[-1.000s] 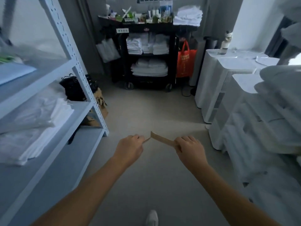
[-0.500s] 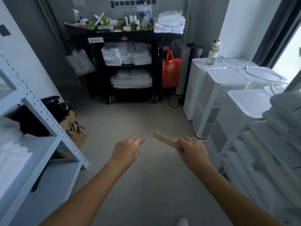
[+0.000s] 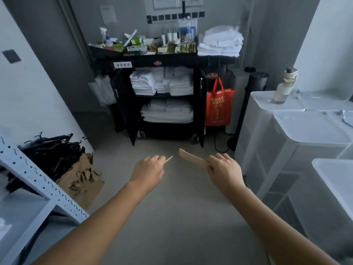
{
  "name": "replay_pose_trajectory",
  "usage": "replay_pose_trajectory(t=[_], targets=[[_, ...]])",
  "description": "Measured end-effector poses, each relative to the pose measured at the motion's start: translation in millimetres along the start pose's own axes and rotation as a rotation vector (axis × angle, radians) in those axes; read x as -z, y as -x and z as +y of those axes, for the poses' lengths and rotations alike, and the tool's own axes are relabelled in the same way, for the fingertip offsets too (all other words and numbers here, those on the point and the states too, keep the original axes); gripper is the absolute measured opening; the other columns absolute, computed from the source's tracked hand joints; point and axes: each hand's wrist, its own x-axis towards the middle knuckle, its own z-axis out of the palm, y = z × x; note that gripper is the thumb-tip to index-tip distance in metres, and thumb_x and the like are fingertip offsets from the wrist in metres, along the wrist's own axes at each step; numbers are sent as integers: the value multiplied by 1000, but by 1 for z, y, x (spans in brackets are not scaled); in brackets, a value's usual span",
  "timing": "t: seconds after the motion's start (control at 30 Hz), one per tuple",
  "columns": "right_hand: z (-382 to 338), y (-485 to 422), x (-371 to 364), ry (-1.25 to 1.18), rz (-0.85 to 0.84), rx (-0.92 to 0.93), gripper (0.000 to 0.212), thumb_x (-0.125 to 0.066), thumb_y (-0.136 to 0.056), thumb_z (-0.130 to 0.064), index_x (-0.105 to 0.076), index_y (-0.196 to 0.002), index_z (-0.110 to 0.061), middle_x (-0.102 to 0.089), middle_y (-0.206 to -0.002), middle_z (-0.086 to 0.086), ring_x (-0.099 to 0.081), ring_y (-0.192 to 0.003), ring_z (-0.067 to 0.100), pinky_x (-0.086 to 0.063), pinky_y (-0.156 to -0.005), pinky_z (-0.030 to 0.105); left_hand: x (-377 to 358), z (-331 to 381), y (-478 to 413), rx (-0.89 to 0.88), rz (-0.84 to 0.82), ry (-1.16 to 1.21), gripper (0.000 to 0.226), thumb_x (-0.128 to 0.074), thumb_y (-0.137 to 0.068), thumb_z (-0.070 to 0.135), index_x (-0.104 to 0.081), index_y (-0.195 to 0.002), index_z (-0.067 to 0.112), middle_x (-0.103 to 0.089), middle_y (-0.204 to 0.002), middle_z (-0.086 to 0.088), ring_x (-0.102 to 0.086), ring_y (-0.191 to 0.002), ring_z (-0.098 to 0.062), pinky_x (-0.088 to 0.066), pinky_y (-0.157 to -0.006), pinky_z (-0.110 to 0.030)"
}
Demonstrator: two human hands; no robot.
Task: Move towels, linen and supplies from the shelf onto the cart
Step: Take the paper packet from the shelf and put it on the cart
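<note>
A: Midway between the pale perforated metal shelf frame [image 3: 40, 179] and the black wheeled cart [image 3: 181, 63], what do the hands hold?

B: The right hand [image 3: 225, 169] grips one end of a flat tan paper packet [image 3: 193, 158]. Its long axis runs up and to the left, with the free end pointing toward the cart. The left hand [image 3: 148, 171] pinches a thin pale sliver [image 3: 169, 159] whose tip is aimed up and right. I cannot tell what it is. The two tips are near each other but apart.

A: And the room to move?

B: A strip of grey floor [image 3: 172, 217] runs from the hands to the cart. The shelf frame edges it on the left, with a heap of black hangers [image 3: 51, 152] behind. On the right stands a row of white boxy units [image 3: 309, 129]. A red tote bag [image 3: 218, 106] hangs at the cart's right side, and folded white towels [image 3: 162, 81] fill its two shelves.
</note>
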Motion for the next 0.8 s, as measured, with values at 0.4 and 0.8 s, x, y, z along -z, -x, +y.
replay_pose_trajectory(t=[0.4,0.8], targets=[[42,-257,-141,23,-121,29,8,-63,-84,-29,-67,-89,-26,-60,-79,-7,-55,-77,21,-46,-60,33,-94,-106,-253,13,123,125,26,-76,-68,11,-51,-72,15,-53,-64,-2,-56,-53,-31,-31,-42,-29],[101,-489,-248,-25,-108,71,4,-66,-85,-28,-65,-88,-26,-58,-78,-9,-54,-74,19,-46,-56,34,-167,-163,-486,39,125,187,18,-70,-78,16,-53,-75,18,-50,-65,6,-52,-52,-18,-44,-40,-31]])
